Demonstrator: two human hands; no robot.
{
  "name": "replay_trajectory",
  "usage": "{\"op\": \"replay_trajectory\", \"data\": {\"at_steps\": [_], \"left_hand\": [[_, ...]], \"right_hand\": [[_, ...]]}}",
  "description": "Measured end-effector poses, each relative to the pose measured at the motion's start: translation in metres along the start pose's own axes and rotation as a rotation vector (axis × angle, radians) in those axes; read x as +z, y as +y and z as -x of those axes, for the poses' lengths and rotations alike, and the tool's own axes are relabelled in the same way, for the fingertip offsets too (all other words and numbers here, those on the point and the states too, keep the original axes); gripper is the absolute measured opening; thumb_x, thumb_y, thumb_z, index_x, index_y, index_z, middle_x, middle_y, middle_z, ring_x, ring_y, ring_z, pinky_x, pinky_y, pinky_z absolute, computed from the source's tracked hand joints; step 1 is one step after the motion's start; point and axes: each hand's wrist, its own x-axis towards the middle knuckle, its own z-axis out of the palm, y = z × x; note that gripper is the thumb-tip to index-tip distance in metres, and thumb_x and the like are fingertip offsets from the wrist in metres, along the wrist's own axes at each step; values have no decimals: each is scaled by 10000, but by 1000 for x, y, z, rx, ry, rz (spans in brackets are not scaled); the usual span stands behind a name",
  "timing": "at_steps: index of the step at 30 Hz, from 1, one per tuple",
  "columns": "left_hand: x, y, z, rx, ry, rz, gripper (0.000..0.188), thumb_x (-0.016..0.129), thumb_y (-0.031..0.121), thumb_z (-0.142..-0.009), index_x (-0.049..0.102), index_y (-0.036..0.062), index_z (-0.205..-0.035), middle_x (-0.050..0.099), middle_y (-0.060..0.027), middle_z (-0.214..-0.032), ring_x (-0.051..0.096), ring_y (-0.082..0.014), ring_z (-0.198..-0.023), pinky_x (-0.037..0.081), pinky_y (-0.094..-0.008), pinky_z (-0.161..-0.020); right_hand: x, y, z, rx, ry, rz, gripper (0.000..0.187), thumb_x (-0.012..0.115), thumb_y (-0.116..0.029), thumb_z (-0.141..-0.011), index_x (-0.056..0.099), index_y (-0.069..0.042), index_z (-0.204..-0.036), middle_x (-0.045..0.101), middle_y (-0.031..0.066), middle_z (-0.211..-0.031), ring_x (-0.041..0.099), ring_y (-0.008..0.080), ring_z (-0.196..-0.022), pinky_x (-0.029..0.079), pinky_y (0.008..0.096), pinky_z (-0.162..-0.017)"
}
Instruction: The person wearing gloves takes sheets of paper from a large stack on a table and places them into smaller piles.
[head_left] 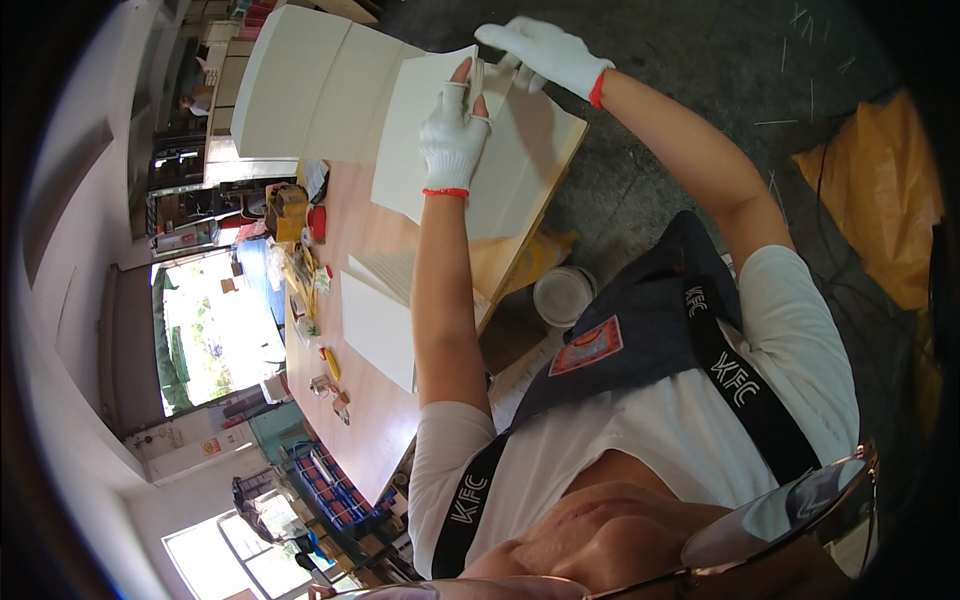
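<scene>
Both my hands wear white knitted gloves with red cuffs. My left hand [455,140] is over the far part of the table, its bare thumb and forefinger closed on the raised edge of a thin bundle of white paper sheets [477,85]. Under and beside it lies a large white sheet [400,150]. My right hand [550,55] is just right of that edge, forefinger stretched out to the left and the other fingers slightly bent. Whether it touches the paper I cannot tell. More pale sheets [530,140] lie below it, toward the table's right edge.
A tall pile of cream sheets [320,80] stands at the far left. Nearer lie fanned sheets [375,325] on the wooden table [345,225], with small tools [330,362] along its left side. A whitish bucket [563,297] and yellow sheeting [870,190] are on the right.
</scene>
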Motion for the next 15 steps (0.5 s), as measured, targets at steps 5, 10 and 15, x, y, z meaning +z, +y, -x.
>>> {"op": "replay_trajectory", "data": {"at_steps": [5, 10, 15], "left_hand": [[-1, 0, 4, -59, -32, -127, 590, 666, 244, -892, 449, 184, -1437, 682, -170, -1131, 666, -387, -1004, 531, -404, -880], [14, 36, 68, 1, 303, 364, 528, 671, 67, -860, 503, 14, -1358, 630, -156, -1260, 601, -252, -1170, 461, -351, -983], [27, 51, 175, -715, 242, 1521, 414, 519, 248, -994, 500, 34, -1347, 582, -169, -1316, 636, -291, -1065, 531, -397, -866]], "right_hand": [[23, -16, 7, 214, -380, -278, 537, 494, -574, -934, 646, -70, -1040, 637, 44, -784, 533, 65, -549, 412, 193, -472], [33, 11, -14, 156, -334, -272, 441, 560, -453, -946, 609, -66, -1152, 617, 21, -757, 479, 40, -499, 329, 207, -400], [14, 4, 18, 199, -265, -520, 324, 587, -208, -980, 585, -56, -1265, 589, -45, -789, 428, 1, -470, 294, 174, -402]]}}
